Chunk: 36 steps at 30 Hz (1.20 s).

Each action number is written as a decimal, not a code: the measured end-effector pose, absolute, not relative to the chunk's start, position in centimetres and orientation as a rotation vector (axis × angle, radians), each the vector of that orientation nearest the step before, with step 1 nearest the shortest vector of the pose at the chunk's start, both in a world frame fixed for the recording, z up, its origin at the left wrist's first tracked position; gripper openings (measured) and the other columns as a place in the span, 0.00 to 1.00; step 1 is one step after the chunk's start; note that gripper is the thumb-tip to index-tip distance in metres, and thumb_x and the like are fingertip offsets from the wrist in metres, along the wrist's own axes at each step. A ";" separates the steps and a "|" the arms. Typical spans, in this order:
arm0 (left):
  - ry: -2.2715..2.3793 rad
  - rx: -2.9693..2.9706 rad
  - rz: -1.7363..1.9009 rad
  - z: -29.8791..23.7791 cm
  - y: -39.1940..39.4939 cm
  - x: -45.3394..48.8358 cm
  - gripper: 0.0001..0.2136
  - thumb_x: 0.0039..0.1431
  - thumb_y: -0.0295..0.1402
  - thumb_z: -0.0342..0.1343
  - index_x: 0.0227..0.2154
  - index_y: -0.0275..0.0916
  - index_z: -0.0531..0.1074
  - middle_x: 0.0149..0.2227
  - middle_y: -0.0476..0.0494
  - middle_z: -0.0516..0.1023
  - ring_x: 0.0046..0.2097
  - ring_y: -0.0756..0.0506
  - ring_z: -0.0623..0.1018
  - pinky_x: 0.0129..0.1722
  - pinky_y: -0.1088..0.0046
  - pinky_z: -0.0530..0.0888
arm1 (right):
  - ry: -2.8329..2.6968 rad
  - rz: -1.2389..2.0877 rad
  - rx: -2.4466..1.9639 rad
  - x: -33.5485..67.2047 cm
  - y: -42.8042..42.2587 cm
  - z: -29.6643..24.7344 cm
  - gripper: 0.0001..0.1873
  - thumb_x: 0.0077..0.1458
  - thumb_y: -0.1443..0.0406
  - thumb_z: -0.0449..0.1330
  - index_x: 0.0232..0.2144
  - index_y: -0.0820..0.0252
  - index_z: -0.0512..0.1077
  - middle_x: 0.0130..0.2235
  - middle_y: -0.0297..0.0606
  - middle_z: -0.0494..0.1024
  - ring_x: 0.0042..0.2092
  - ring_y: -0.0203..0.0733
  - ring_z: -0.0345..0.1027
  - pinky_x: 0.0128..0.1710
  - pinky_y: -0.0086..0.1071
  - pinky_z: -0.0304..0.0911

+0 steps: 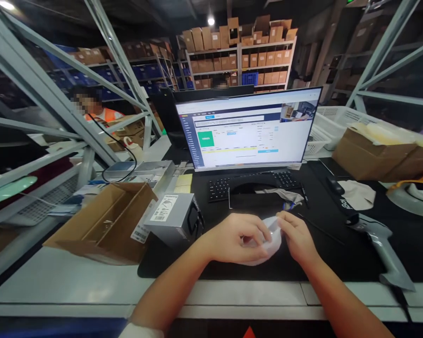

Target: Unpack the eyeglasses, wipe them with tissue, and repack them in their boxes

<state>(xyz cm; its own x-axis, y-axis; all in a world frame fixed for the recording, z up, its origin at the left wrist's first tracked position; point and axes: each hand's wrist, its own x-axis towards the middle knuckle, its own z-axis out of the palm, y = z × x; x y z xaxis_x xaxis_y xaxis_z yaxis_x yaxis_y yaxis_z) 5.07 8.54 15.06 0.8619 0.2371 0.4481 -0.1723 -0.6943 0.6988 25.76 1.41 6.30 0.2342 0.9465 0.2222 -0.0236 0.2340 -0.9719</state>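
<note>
Over the black mat (338,253) on the surface (74,281), the left hand (238,239) and right hand (298,237) together grasp a small white bag (273,241), near the keyboard (254,183).

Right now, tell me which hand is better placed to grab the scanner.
Right. The right hand is nearer the scanner lying on the black mat that side; the left hand would have to cross. Both hold the white pouch, so it likely must let go.
</note>
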 end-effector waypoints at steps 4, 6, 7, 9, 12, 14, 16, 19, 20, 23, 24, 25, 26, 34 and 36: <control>0.135 2.332 0.662 15.0 8.6 4.8 0.11 0.60 0.38 0.61 0.26 0.37 0.74 0.27 0.46 0.78 0.29 0.51 0.75 0.31 0.75 0.69 | -1.110 0.970 -1.087 25.5 0.8 6.0 0.20 0.60 0.54 0.61 0.22 0.58 0.65 0.25 0.33 0.61 0.28 0.38 0.54 0.28 0.32 0.52; 0.231 2.405 0.636 15.3 8.5 4.5 0.11 0.60 0.40 0.61 0.30 0.37 0.75 0.28 0.47 0.78 0.29 0.51 0.74 0.31 0.76 0.68 | -1.123 0.986 -1.055 25.7 0.4 5.8 0.19 0.60 0.55 0.61 0.22 0.58 0.65 0.26 0.34 0.62 0.28 0.39 0.54 0.28 0.32 0.53; 0.277 2.442 0.612 15.4 8.5 4.3 0.11 0.60 0.41 0.62 0.34 0.37 0.76 0.31 0.47 0.79 0.31 0.50 0.75 0.32 0.76 0.69 | -1.140 0.983 -1.046 25.8 0.3 5.7 0.19 0.60 0.55 0.60 0.22 0.57 0.65 0.26 0.34 0.62 0.29 0.39 0.55 0.28 0.33 0.54; 0.339 2.534 0.579 15.6 8.5 4.2 0.15 0.59 0.42 0.63 0.44 0.39 0.76 0.37 0.46 0.81 0.35 0.49 0.78 0.35 0.76 0.70 | -1.199 0.964 -1.044 26.2 0.1 5.7 0.19 0.61 0.55 0.60 0.22 0.57 0.66 0.26 0.35 0.63 0.29 0.40 0.56 0.28 0.33 0.55; 0.334 2.741 0.608 15.2 8.8 4.3 0.13 0.61 0.41 0.60 0.43 0.38 0.77 0.37 0.45 0.80 0.37 0.47 0.78 0.36 0.73 0.71 | -1.304 0.913 -1.088 26.9 0.1 5.9 0.20 0.60 0.54 0.59 0.21 0.57 0.66 0.25 0.36 0.63 0.28 0.41 0.57 0.27 0.34 0.55; 0.326 2.847 0.657 14.7 9.0 4.5 0.14 0.63 0.42 0.57 0.35 0.36 0.79 0.33 0.44 0.77 0.34 0.47 0.77 0.32 0.72 0.70 | -1.355 0.871 -1.136 27.4 0.2 6.1 0.20 0.59 0.53 0.60 0.21 0.57 0.66 0.25 0.36 0.63 0.28 0.41 0.56 0.26 0.35 0.55; 0.286 2.851 0.719 14.2 9.2 4.6 0.16 0.64 0.43 0.55 0.30 0.36 0.78 0.32 0.43 0.76 0.33 0.47 0.76 0.32 0.71 0.71 | -1.356 0.824 -1.188 27.8 0.2 6.3 0.20 0.58 0.52 0.61 0.21 0.57 0.68 0.25 0.37 0.64 0.27 0.42 0.57 0.26 0.35 0.56; 0.209 2.693 0.844 13.9 9.3 4.9 0.16 0.64 0.43 0.57 0.31 0.35 0.78 0.40 0.38 0.77 0.39 0.45 0.77 0.39 0.70 0.76 | -1.271 0.754 -1.238 28.0 0.1 6.6 0.16 0.57 0.51 0.62 0.25 0.55 0.73 0.28 0.39 0.70 0.31 0.45 0.64 0.29 0.34 0.62; 0.206 2.618 0.888 13.9 9.3 5.1 0.15 0.63 0.42 0.58 0.32 0.35 0.78 0.43 0.36 0.77 0.42 0.45 0.78 0.43 0.70 0.77 | -1.251 0.726 -1.247 27.9 0.0 6.6 0.15 0.57 0.51 0.63 0.27 0.55 0.74 0.32 0.40 0.72 0.35 0.47 0.67 0.32 0.34 0.65; 0.222 2.386 0.990 13.4 9.3 5.7 0.11 0.62 0.39 0.60 0.34 0.34 0.78 0.52 0.33 0.75 0.51 0.42 0.77 0.53 0.68 0.76 | -1.262 0.649 -1.242 27.3 0.0 6.5 0.12 0.56 0.52 0.64 0.33 0.53 0.77 0.49 0.41 0.76 0.52 0.51 0.69 0.47 0.32 0.68; 0.237 2.316 1.018 13.2 9.3 6.0 0.10 0.61 0.38 0.61 0.34 0.34 0.78 0.52 0.33 0.75 0.53 0.42 0.77 0.54 0.67 0.75 | -1.278 0.660 -1.224 27.1 0.0 6.4 0.13 0.57 0.52 0.63 0.36 0.52 0.78 0.55 0.40 0.74 0.56 0.53 0.68 0.50 0.32 0.67; 0.265 2.253 1.048 12.9 9.3 6.3 0.10 0.61 0.37 0.61 0.34 0.34 0.78 0.51 0.33 0.76 0.53 0.42 0.77 0.54 0.67 0.75 | -1.295 0.698 -1.195 26.8 0.2 6.1 0.15 0.57 0.51 0.63 0.41 0.51 0.78 0.59 0.40 0.72 0.59 0.54 0.67 0.52 0.33 0.68; 0.306 2.195 1.085 12.7 9.4 6.6 0.10 0.61 0.37 0.62 0.34 0.34 0.78 0.50 0.34 0.77 0.52 0.42 0.78 0.53 0.67 0.75 | -1.309 0.756 -1.158 26.6 0.3 5.7 0.19 0.56 0.50 0.63 0.47 0.49 0.77 0.61 0.40 0.70 0.60 0.56 0.66 0.51 0.34 0.69; 0.333 1.924 1.133 10.5 8.8 8.6 0.12 0.54 0.39 0.67 0.27 0.35 0.76 0.38 0.37 0.82 0.42 0.43 0.81 0.43 0.68 0.78 | -1.166 0.776 -1.116 24.8 1.7 2.6 0.44 0.48 0.42 0.67 0.62 0.51 0.61 0.63 0.51 0.68 0.58 0.60 0.70 0.51 0.45 0.72; 0.265 1.954 1.078 10.1 8.5 8.9 0.10 0.57 0.37 0.65 0.28 0.35 0.76 0.38 0.38 0.83 0.42 0.44 0.81 0.46 0.68 0.78 | -1.222 0.823 -1.156 24.8 1.4 2.4 0.45 0.48 0.37 0.64 0.60 0.54 0.65 0.62 0.54 0.68 0.59 0.62 0.68 0.55 0.49 0.68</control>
